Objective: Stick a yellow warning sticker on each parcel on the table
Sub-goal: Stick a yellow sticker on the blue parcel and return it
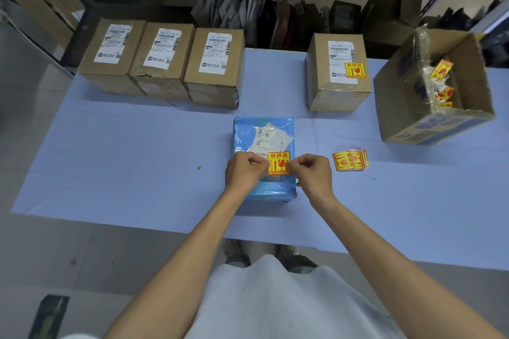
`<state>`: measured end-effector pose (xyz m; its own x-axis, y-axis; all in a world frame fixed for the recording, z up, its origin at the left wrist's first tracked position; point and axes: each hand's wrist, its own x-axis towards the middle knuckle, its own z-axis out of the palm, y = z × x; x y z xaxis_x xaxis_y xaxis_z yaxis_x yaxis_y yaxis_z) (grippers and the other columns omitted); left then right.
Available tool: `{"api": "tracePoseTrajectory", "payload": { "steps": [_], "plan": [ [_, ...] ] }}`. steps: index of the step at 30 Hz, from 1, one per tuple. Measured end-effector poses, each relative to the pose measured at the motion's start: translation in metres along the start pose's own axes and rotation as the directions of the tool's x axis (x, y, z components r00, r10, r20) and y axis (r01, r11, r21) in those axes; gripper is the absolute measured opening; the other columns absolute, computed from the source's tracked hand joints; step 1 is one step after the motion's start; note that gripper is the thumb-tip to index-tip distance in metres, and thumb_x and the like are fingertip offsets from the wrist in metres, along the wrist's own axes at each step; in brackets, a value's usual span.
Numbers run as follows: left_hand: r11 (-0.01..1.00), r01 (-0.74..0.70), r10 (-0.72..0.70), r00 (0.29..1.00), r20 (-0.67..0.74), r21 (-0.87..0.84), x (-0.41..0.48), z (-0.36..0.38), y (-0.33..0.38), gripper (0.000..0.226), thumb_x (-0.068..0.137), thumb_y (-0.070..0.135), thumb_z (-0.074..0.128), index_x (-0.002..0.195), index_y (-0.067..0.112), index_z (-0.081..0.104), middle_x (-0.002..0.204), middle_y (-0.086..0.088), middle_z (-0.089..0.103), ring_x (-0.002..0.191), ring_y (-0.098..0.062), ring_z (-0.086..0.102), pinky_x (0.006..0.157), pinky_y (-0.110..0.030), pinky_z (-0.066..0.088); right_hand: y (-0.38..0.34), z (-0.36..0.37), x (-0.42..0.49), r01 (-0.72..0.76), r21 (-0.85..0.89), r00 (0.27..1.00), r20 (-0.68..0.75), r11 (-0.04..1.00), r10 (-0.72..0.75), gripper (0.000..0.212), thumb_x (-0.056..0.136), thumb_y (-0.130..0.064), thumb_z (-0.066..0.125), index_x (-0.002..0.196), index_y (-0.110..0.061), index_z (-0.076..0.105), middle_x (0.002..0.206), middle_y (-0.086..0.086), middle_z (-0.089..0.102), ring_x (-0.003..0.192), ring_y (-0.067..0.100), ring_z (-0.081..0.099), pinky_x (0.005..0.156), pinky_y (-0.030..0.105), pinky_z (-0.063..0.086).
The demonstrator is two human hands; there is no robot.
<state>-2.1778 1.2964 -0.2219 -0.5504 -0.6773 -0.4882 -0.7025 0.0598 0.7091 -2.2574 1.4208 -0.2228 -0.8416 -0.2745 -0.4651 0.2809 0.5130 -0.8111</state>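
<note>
Pale blue cloth covers the desk [137, 168]; shelving with bags and cartons stands behind it. Blue plastic-wrapped parcel [263, 157] lies at the desk's near centre, a crumpled white shipping label [271, 137] on top. Yellow warning sticker [278, 163] sits on the parcel's near half, overlapping the label's lower edge; red print reads "易碎品", with an up arrow and a broken-glass symbol beneath. Smaller lines not legible. Left hand [243, 170] pinches the sticker's left edge, fingers curled tight; right hand [312, 172] pinches the right edge likewise.

Just right of the right hand: small fanned stack of the same stickers [350, 160], flat on the cloth. Far right: open cardboard box [429, 124], tilted, holding crumpled yellow-and-white sticker scraps [442, 82]. Behind the blue parcel, right: brown carton [338, 91] with white barcode label and a yellow sticker already on its top. Far left: row of three brown cartons [162, 63], touching side by side, each with a white barcode label only. Label numbers too blurred to read.
</note>
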Motion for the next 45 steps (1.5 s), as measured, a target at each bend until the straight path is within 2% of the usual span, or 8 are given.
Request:
{"api": "tracePoseTrajectory", "payload": {
  "steps": [5,9,14,20,26,34,41,45],
  "plan": [
    [0.993,-0.03,0.029,1.0,0.006,0.111,-0.004,0.006,0.006,0.01,0.078,0.019,0.065,0.075,0.015,0.074,0.087,0.001,0.073,0.089,-0.023,0.064,0.072,-0.03,0.05,-0.001,0.003,-0.001,0.069,-0.153,0.99,-0.11,0.986,-0.087,0.009,0.083,-0.015,0.067,0.075,-0.012,0.068,0.074,0.0,0.067,0.075,0.019,0.065,0.072,0.039,0.054],
    [0.991,-0.01,0.009,1.0,0.011,0.132,-0.003,0.007,0.01,0.01,0.077,0.021,0.064,0.073,0.017,0.073,0.088,0.001,0.074,0.091,-0.023,0.064,0.069,-0.027,0.047,0.0,0.008,0.001,0.095,-0.243,0.981,-0.143,0.965,-0.133,0.011,0.085,-0.021,0.064,0.077,-0.015,0.069,0.077,-0.003,0.064,0.083,0.022,0.063,0.07,0.04,0.053],
    [0.99,-0.014,0.007,0.999,0.048,0.143,0.0,0.001,0.009,0.012,0.079,0.02,0.063,0.073,0.018,0.072,0.094,0.001,0.074,0.094,-0.022,0.064,0.071,-0.027,0.046,0.009,0.005,0.009,0.049,-0.361,0.985,-0.137,0.931,-0.105,0.015,0.084,-0.03,0.069,0.083,-0.015,0.071,0.105,0.002,0.049,0.102,0.015,0.044,0.072,0.033,0.042],
    [0.982,-0.009,-0.004,0.998,0.068,0.189,0.003,0.003,0.002,0.015,0.081,0.022,0.063,0.078,0.014,0.075,0.096,0.001,0.074,0.096,-0.023,0.064,0.077,-0.031,0.053,0.018,0.01,0.015,0.011,-0.292,0.999,-0.041,0.956,-0.024,0.017,0.079,-0.03,0.07,0.065,-0.026,0.063,0.102,0.011,0.063,0.1,0.028,0.059,0.074,0.037,0.051],
    [0.972,-0.011,0.005,1.0,0.026,0.236,0.004,0.005,0.005,0.016,0.08,0.019,0.062,0.076,0.01,0.075,0.09,-0.005,0.073,0.091,-0.029,0.063,0.07,-0.029,0.049,0.017,0.012,0.018,0.0,-0.29,1.0,-0.02,0.957,-0.006,0.014,0.081,-0.026,0.069,0.069,-0.02,0.065,0.102,0.009,0.064,0.093,0.02,0.061,0.071,0.03,0.045],
    [0.961,-0.013,0.0,0.999,0.045,0.276,0.004,0.01,0.006,0.016,0.074,0.016,0.06,0.068,0.008,0.074,0.082,-0.004,0.073,0.082,-0.028,0.064,0.059,-0.026,0.045,0.01,0.013,0.018,-0.023,-0.424,0.999,-0.038,0.905,0.008,0.015,0.081,-0.027,0.068,0.078,-0.012,0.069,0.101,0.007,0.065,0.087,0.022,0.062,0.067,0.032,0.044],
    [0.954,-0.016,-0.002,0.998,0.06,0.299,0.009,0.01,0.006,0.017,0.071,0.023,0.067,0.069,0.006,0.07,0.088,-0.017,0.071,0.088,-0.037,0.064,0.058,-0.027,0.039,0.001,0.018,-0.001,0.032,-0.55,0.994,-0.065,0.834,-0.082,0.019,0.089,-0.025,0.066,0.092,-0.007,0.063,0.119,0.01,0.043,0.086,0.033,0.062,0.07,0.035,0.046],
    [0.935,0.009,-0.031,0.998,0.056,0.354,0.016,0.014,0.006,0.035,0.069,0.041,0.073,0.084,0.01,0.073,0.091,-0.012,0.071,0.086,-0.033,0.064,0.058,-0.027,0.041,0.006,0.024,-0.008,0.039,-0.528,0.986,-0.115,0.848,-0.117,0.02,0.09,-0.024,0.066,0.098,-0.007,0.061,0.128,0.009,0.04,0.087,0.029,0.063,0.071,0.034,0.047]
  ]
}}
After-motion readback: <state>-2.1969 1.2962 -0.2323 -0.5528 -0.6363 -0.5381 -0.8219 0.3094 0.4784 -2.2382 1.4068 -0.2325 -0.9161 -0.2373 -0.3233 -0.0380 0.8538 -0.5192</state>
